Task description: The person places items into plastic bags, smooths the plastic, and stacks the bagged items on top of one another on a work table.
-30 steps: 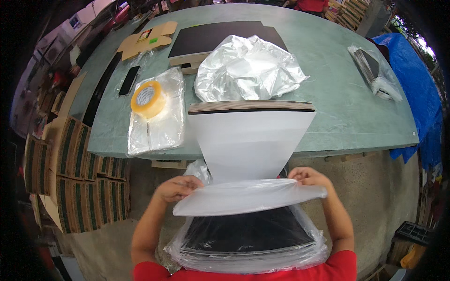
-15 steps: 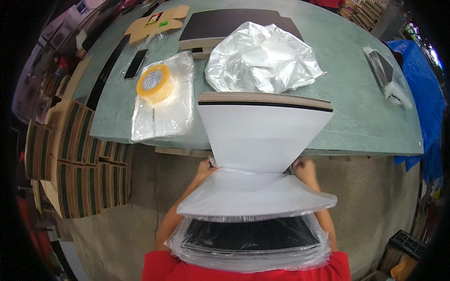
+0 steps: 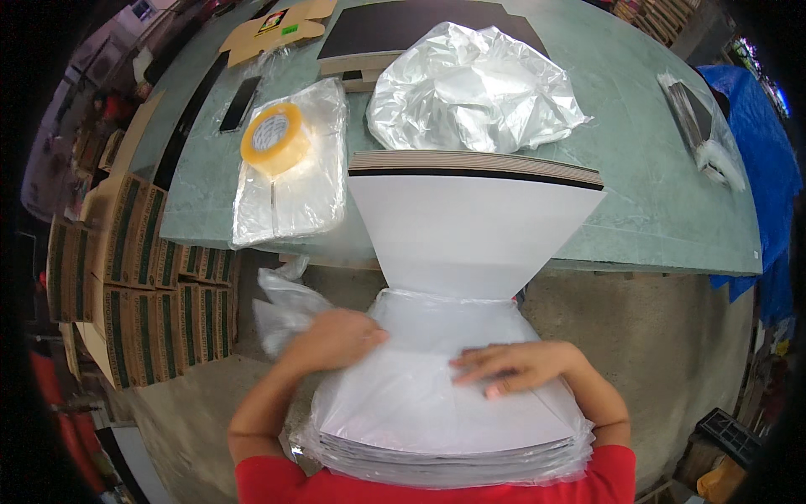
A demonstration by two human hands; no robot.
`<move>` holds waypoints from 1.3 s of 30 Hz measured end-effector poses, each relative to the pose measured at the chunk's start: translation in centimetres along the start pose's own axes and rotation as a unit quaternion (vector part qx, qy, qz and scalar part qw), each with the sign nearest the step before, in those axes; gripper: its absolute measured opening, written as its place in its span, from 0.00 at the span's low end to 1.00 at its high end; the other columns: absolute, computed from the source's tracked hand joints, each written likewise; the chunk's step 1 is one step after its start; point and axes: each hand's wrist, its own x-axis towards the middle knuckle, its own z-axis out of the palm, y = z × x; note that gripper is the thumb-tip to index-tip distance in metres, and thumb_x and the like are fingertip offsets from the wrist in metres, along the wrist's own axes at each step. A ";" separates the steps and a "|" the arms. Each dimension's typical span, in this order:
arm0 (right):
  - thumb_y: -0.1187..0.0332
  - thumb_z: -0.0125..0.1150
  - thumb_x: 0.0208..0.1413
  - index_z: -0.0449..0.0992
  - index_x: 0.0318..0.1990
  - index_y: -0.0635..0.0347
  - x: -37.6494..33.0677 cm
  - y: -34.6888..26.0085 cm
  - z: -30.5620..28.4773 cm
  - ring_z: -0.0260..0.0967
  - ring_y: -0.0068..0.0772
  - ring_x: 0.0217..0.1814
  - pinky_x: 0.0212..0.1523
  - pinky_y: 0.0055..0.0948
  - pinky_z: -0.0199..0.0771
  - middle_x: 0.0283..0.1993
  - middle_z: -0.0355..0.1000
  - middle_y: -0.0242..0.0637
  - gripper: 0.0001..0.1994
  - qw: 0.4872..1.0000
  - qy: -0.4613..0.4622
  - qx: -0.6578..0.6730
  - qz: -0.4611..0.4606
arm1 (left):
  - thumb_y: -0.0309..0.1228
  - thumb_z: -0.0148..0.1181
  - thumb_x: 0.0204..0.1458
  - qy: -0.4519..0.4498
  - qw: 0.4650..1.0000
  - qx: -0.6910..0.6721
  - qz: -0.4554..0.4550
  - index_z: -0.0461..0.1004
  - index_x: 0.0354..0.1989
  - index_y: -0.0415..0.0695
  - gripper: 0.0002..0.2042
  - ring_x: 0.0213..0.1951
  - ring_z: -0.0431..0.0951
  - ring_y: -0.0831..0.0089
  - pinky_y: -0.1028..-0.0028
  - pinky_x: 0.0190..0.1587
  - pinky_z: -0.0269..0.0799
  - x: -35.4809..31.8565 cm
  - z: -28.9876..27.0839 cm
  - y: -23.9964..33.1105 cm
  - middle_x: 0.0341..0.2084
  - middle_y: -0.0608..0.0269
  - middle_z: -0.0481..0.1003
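Observation:
A stack of flat white panels leans from the green table's edge down toward my body. Its lower half sits inside a clear plastic bag. My left hand rests on the bag's upper left side, next to loose bunched plastic. My right hand lies flat on top of the bag, fingers pointing left. Neither hand closes around anything.
On the green table lie a roll of yellow tape on clear bags, a crumpled silver foil bag, a dark panel, a cardboard piece and a wrapped item. Cardboard boxes stack at left.
Both hands have come from under the bag's opening up onto its top face. The bag has slid farther up the panel stack.

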 end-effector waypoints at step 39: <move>0.91 0.56 0.34 0.66 0.32 0.71 -0.8 -18.0 6.1 0.64 0.25 0.31 0.31 0.21 0.64 0.32 0.65 0.43 0.14 0.724 0.108 0.639 -0.235 | 0.31 0.58 0.45 0.319 0.813 -0.461 0.159 0.66 0.19 0.43 0.09 0.18 0.53 0.91 0.86 0.19 0.47 5.2 -4.5 5.7 0.13 0.80 0.59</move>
